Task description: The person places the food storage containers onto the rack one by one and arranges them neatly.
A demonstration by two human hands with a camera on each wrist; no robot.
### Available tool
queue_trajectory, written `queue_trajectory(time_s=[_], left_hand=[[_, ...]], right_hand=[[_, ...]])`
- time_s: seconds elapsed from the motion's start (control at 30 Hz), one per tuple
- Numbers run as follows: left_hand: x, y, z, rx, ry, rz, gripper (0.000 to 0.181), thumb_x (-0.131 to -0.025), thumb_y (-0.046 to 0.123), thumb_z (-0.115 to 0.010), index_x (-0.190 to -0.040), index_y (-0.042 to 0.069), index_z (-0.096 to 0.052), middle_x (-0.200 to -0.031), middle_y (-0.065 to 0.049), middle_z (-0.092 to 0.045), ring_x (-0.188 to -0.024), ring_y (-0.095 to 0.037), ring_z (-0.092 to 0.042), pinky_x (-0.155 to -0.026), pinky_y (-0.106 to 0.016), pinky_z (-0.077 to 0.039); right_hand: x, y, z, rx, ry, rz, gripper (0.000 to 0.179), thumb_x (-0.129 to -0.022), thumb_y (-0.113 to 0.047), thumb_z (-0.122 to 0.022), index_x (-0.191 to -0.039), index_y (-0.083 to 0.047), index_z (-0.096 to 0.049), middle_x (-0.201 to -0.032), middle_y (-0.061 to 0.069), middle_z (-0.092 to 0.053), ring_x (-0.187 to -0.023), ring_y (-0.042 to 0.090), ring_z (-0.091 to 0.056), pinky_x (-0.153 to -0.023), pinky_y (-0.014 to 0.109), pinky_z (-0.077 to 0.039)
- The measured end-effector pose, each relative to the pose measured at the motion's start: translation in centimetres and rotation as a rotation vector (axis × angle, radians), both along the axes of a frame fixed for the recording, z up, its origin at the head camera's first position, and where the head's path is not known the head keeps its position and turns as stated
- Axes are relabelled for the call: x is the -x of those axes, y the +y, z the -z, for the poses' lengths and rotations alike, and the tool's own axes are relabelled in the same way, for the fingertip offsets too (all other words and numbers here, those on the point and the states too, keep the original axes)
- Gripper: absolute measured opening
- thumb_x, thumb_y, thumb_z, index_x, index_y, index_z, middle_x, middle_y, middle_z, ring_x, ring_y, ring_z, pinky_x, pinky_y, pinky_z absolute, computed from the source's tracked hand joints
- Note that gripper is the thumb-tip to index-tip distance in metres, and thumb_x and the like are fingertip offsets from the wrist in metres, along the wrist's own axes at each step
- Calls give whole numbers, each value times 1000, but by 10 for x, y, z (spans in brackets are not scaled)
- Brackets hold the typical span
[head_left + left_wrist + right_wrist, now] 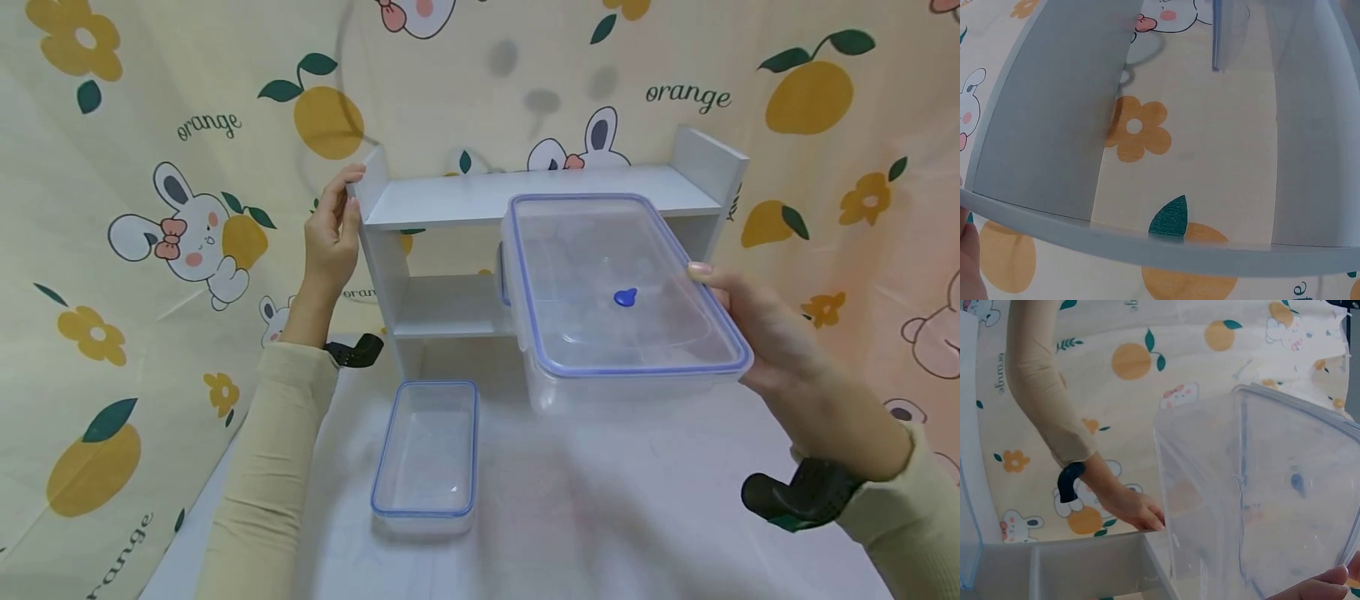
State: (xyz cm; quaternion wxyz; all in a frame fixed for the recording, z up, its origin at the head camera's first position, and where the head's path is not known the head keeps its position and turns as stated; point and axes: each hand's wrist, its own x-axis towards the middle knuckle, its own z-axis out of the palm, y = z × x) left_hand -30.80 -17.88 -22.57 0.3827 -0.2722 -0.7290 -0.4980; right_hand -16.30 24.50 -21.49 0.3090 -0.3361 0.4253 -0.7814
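Observation:
My right hand (pixel 780 333) grips the right side of a large clear food storage container (pixel 600 283), thumb on the lid's edge. Its lid has a blue-purple rim and a small blue valve. The container is raised, overlapping the right front of a white shelf (pixel 540 196) in the head view. My left hand (pixel 332 229) holds the shelf's left side panel near its top corner, and the right wrist view shows that hand (pixel 1132 509) at the shelf's end. A smaller clear container (pixel 427 450) with a blue-rimmed lid sits on the table before the shelf.
A white-covered table (pixel 637 508) lies under everything. Behind the shelf hangs a cream cloth (pixel 465 92) printed with oranges, flowers and rabbits. The shelf has a raised end panel (pixel 708 162) at the right and a middle board (pixel 450 308).

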Motion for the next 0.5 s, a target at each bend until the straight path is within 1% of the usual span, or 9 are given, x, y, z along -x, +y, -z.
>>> queue_trajectory(time_s=[0.07, 0.13, 0.27, 0.4, 0.5], left_hand=[[0, 0, 0, -3, -3, 0, 34, -100, 4, -39, -130, -5, -50, -143, -11, -53, -141, -15, -43, -120, -26, -34], [-1, 1, -1, -5, -6, -1, 34, -100, 5, -39, -130, -5, -50, -142, -11, -53, -141, -15, -44, -120, -26, -34], [-1, 1, -1, -7, -11, -7, 34, -100, 5, -39, -130, -4, -50, -142, -11, -53, -141, -14, -44, -120, -26, -34], [-2, 2, -1, -5, -10, -8, 34, -100, 5, -39, -130, -4, -50, -142, -11, -53, -141, -14, -44, -120, -26, -34], [-2, 1, -1, -3, -6, -6, 34, -99, 5, -40, -130, -4, -51, -142, -11, -54, -140, -15, -44, -120, -26, -34]], right_hand=[[1, -1, -3, 16, -4, 3, 42, -105, -24, -19, -129, -14, -52, -110, 4, -68, -98, 21, -72, -85, 29, -59], [2, -1, -6, 0, 0, 36, 41, -105, -24, -20, -131, -16, -51, -111, 2, -68, -96, 19, -72, -85, 29, -60], [5, -1, -9, 2, -7, 80, 39, -105, -24, -23, -133, -20, -48, -113, 1, -66, -97, 17, -71, -86, 30, -59], [8, -2, -11, 38, -12, 73, 38, -105, -23, -23, -134, -18, -48, -114, 3, -65, -98, 18, -70, -87, 30, -59], [10, -2, -15, 32, 3, 99, 37, -104, -23, -25, -134, -18, -47, -113, 2, -65, -98, 17, -69, -86, 29, -59]])
